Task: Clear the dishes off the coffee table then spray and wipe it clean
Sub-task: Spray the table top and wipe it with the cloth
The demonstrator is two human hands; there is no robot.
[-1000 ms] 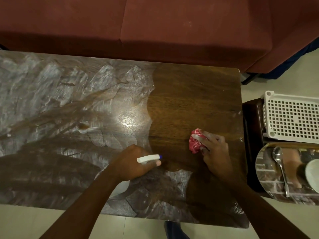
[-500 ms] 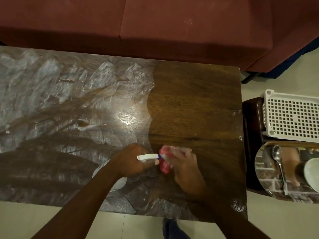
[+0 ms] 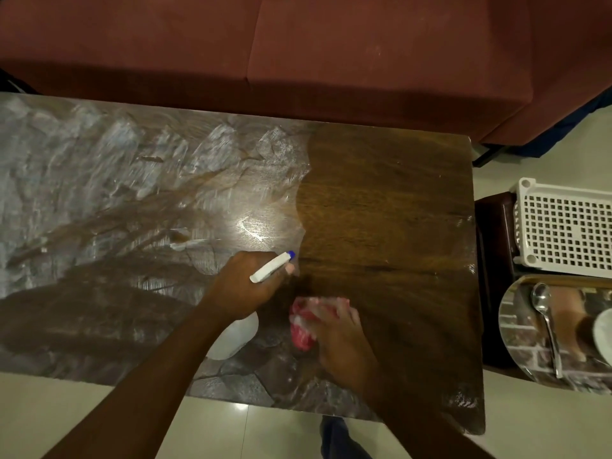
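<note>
Right hand (image 3: pixel 341 339) dragged the red cloth (image 3: pixel 303 327) off the dry patch and back toward me. It ended just right of and nearer than my left hand (image 3: pixel 246 288). Left hand barely shifted, nozzle tipped up a little.

Left hand was wrapped round the neck of the spray bottle (image 3: pixel 236 336), with the bottle body under that wrist, over the tabletop (image 3: pixel 381 193). Right hand sat on top of the cloth, pressing it to the wood. Motion blur there, so I couldn't tell whether the fingers lay flat or curled.

Status, my read:
- Clearing done. No dishes on the tabletop. Steel plate (image 3: pixel 520 346) with spoon (image 3: pixel 543 313) sat on a side stand well right of my right hand, white basket (image 3: pixel 563 226) beyond them.
- Spraying looked mostly done.
- Wiping under half done. Wood beyond and right of my right hand was dark and streak-free.
- White smeared film (image 3: pixel 99 193) covered everything left of and beyond my left hand, plus the near edge under both forearms. That was left to wipe.
</note>
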